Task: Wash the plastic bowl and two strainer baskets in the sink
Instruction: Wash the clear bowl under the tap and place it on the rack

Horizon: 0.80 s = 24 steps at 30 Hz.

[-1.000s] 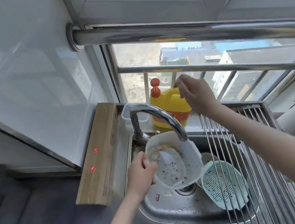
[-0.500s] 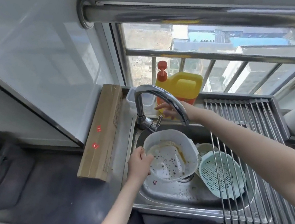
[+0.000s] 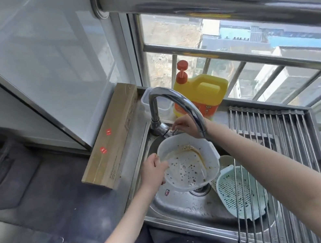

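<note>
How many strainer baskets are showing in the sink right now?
2. A pale green strainer basket leans in the sink's right side, under the rack rods. A cream one peeks out behind it, mostly hidden by the white bowl, so its type is uncertain.

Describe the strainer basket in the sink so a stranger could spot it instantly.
Find the steel sink under the window. The strainer basket leans at its right side, partly beneath the drying rack. Unlike the white bowl beside it, it is pale green and perforated.
</note>
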Available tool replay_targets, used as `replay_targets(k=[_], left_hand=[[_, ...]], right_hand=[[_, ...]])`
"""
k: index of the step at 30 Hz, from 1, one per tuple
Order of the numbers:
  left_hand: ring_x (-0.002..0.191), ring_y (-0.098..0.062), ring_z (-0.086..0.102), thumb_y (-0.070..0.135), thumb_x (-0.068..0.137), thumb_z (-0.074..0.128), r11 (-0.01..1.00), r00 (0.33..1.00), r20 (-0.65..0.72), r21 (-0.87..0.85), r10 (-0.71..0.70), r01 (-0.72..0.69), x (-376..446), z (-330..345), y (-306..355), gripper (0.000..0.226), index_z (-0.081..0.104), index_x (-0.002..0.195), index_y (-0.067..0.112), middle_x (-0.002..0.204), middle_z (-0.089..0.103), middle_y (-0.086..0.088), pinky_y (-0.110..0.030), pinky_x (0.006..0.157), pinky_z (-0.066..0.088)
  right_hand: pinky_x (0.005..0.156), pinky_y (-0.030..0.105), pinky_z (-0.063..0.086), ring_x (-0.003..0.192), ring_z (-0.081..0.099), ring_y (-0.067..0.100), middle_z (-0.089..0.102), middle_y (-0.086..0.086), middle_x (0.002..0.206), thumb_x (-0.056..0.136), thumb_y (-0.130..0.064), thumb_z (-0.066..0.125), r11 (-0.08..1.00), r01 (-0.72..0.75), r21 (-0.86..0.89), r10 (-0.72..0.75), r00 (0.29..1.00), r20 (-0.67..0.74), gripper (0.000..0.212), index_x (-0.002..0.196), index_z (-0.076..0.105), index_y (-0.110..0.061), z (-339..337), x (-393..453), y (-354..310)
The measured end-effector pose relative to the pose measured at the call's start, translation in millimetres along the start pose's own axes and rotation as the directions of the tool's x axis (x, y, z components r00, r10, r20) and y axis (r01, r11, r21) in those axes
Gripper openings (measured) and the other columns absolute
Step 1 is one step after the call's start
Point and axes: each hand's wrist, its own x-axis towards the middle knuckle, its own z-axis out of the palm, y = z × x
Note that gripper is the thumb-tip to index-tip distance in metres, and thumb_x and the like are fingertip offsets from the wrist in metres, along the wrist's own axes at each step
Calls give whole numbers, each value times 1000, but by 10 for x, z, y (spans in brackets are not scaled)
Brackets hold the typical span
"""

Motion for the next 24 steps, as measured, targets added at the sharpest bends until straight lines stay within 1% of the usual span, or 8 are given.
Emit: replay_targets(k=[4, 6, 9, 12, 15, 17, 22, 24], left_hand=[[54, -15, 36, 12, 91, 52, 1000, 1000, 11, 11, -10, 10, 10, 53, -36, 37, 32, 71, 35, 75, 37, 9, -27, 49, 36], [52, -14, 34, 11, 90, 52, 1000, 1000, 12, 17, -13, 13, 4, 59, -57, 30, 35, 70, 27, 72, 36, 1, -26, 46, 34], [48, -13, 33, 9, 89, 51, 1000, 1000, 1, 7, -9, 9, -5, 45, -89, 25, 35, 72, 16, 70, 31, 2, -23, 44, 32], [51, -16, 36, 11, 90, 51, 1000, 1000, -23, 5, -5, 5, 6, 28, -99, 30, 35, 71, 28, 73, 35, 3, -26, 46, 35], [56, -18, 38, 12, 91, 51, 1000, 1000, -22, 27, 8, -7, 0, 36, -79, 37, 30, 70, 35, 75, 33, 14, -26, 48, 38], [57, -18, 39, 12, 90, 51, 999, 1000, -29, 32, 12, -11, -4, 47, -70, 39, 29, 70, 38, 76, 34, 16, -28, 49, 39], [59, -19, 40, 13, 90, 51, 999, 999, -34, 48, 10, -9, 10, 37, -84, 39, 29, 70, 38, 78, 37, 12, -28, 49, 39], [59, -19, 39, 14, 90, 52, 998, 999, -27, 59, 21, -20, 26, 32, -100, 36, 31, 71, 36, 80, 41, 0, -25, 47, 39]], right_hand=[[91, 39, 50, 101, 63, 20, 71, 2, 106, 95, -22, 51, 1000, 23, 18, -22, 999, -48, 23, 103, 72, -15, 72, -93, 44], [90, 37, 51, 101, 63, 19, 71, 2, 106, 95, -20, 52, 999, 37, 20, -35, 996, -87, 22, 103, 72, -14, 112, -125, 64], [85, 37, 53, 95, 65, 18, 72, 2, 101, 95, -18, 54, 997, 73, 31, -68, 988, -137, 21, 101, 72, -12, 152, -144, 101], [85, 36, 52, 94, 63, 16, 71, 1, 102, 95, -20, 54, 996, 69, 50, -62, 990, -126, 21, 104, 72, -14, 191, -199, 128], [88, 34, 51, 97, 62, 16, 70, 1, 104, 96, -23, 53, 995, 46, 92, -34, 991, -132, 22, 105, 72, -16, 219, -261, 142], [89, 35, 51, 99, 62, 16, 70, 1, 105, 96, -23, 52, 996, 39, 86, -29, 992, -120, 23, 107, 72, -16, 210, -273, 126], [91, 36, 51, 103, 62, 15, 70, -1, 109, 97, -24, 51, 993, 40, 110, -27, 993, -112, 24, 109, 71, -17, 219, -329, 116], [93, 35, 51, 105, 63, 13, 70, -2, 113, 97, -23, 51, 990, 25, 141, -11, 995, -98, 25, 111, 70, -16, 228, -352, 122]])
